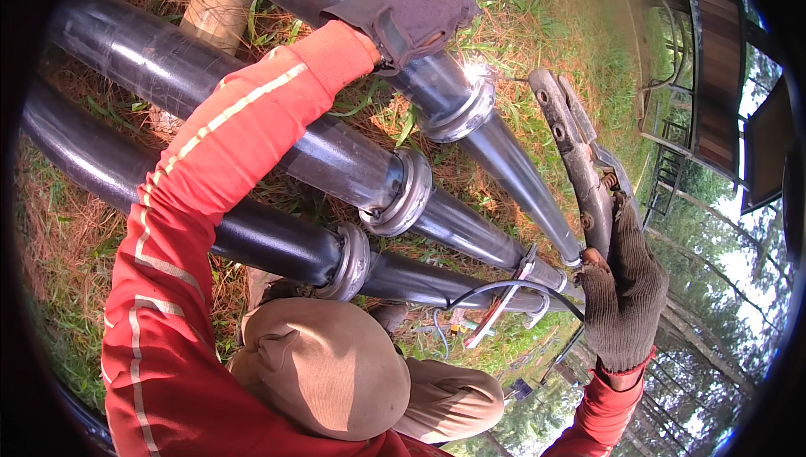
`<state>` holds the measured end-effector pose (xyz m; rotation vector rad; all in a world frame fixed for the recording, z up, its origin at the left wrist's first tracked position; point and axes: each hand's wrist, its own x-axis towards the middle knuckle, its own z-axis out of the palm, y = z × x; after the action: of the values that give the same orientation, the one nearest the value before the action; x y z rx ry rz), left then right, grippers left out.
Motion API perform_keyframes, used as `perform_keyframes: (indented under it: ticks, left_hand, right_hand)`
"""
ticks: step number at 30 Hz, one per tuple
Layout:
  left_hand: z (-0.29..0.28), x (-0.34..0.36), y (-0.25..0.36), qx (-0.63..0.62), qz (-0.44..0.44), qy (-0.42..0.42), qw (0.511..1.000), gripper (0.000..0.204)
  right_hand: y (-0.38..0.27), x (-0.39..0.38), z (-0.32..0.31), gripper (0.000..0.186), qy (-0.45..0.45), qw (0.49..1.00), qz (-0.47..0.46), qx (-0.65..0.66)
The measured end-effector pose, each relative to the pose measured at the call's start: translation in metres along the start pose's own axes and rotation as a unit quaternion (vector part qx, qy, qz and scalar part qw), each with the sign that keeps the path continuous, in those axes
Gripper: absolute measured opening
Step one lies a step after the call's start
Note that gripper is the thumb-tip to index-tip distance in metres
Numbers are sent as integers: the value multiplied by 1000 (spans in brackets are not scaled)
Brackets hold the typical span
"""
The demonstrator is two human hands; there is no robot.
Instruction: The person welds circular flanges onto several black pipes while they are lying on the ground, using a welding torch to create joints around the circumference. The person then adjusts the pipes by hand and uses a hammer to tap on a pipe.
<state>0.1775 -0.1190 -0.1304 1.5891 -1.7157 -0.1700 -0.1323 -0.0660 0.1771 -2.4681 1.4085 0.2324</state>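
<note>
My right hand [623, 289], in a brown knit glove, is closed round the handle end of a worn metal welding electrode holder [564, 138]. A thin electrode [510, 80] runs from the holder's jaws to a bright arc at the metal collar [462, 117] of the uppermost black pipe [432, 83]. My left hand [407, 18], in a dark glove with white stripes, bears on that same pipe beyond the collar. Its fingers look curled over the pipe, though partly hidden. A narrower black pipe section [525, 184] extends from the collar toward my right hand.
Two more black pipes [336, 163] [273, 239] with metal collars lie alongside, nearer me. A log [217, 12] lies under the pipes at upper left. A dark cable [487, 287] crosses the narrow pipe ends. My bent knees [323, 369] are close below. Grass and dry needles cover the ground.
</note>
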Motion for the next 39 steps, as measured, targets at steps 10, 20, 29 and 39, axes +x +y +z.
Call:
perform_keyframes:
  ticks: [10,20,29,39]
  left_hand:
    - [-19,-10,10,-79,22,22,996,13]
    - [0,-6,-2,-50,6,31,998,12]
    - [5,-7,-4,-44,0,34,998,13]
    - [5,-4,-2,-34,-14,23,999,18]
  right_hand:
    - [-21,5,-8,69,-57,997,37,-35]
    - [-5,0,-5,68,-24,999,2,-26]
    - [-15,1,-3,68,-31,999,16,-18]
    - [-6,1,-1,68,-24,999,-10,-36]
